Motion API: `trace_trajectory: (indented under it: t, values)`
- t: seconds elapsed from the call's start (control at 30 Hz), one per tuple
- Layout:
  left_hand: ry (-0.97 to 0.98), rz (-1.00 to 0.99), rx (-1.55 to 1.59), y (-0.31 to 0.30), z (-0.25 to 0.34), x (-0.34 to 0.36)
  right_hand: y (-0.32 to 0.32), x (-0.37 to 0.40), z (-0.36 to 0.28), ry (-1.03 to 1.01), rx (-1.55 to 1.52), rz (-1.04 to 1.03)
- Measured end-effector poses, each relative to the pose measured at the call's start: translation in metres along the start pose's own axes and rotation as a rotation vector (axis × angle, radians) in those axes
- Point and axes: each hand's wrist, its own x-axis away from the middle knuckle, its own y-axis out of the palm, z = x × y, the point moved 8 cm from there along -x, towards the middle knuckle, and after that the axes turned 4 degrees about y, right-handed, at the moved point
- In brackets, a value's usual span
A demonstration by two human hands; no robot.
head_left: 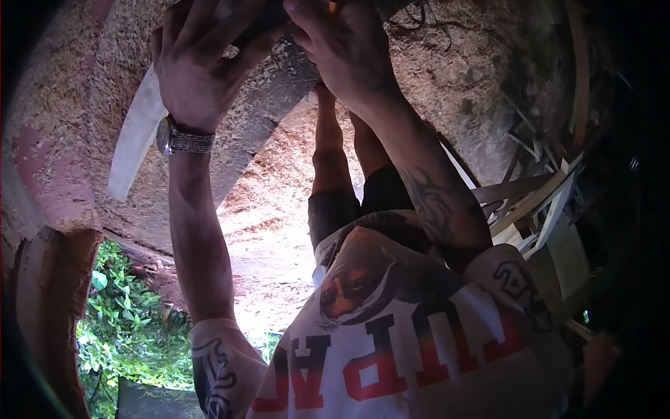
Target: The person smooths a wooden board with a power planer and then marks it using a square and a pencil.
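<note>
- Left hand, wristwatch on the wrist: fingers curled tight round a dark object at the top edge of the view. Grip pressed together on it.
- Right hand: back turned to the camera, fingers folded under. Cannot tell whether the grip pinches anything. Small orange tip visible above it, too cut off to identify.
- Dark object: between the two hands, mostly out of frame, directly over the curved wooden piece.
- Curved wooden piece: on the floor under both hands, pale end toward the left, dusty arc running up beneath the left hand.
- Judgement on doing this well: keep both hands close together for control, lean weight straight down so the curved piece does not slide on loose dust, keep fingers clear of the working end, check footing with the body bent this far forward.
- Floor: thick sawdust and shavings throughout; probably slippery.
- Bare legs planted just behind the hands.
- Stack of wooden offcuts and slats on the right, well apart from the hands.
- Green foliage at lower left, in daylight. Open-sided or outdoor workshop, by the look of it.
</note>
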Motion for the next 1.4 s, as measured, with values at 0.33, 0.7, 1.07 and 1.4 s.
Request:
trace_trajectory:
  t: [0.33, 0.7, 1.07, 1.4]
  values:
    - [-0.030, -0.056, -0.046, 0.000, 0.000, 0.002, 0.001, 0.000, 0.021, 0.038, -0.111, 0.067]
    - [-0.006, -0.076, -0.062, -0.002, 0.004, -0.001, -0.063, 0.031, -0.025, -0.264, 0.138, 0.399]
    - [0.004, -0.082, -0.066, -0.001, 0.004, -0.002, -0.031, 0.013, -0.070, -0.418, 0.191, 0.182]
    - [-0.024, -0.079, -0.064, -0.003, 0.005, -0.003, -0.030, 0.011, -0.061, -0.241, 0.125, 0.119]
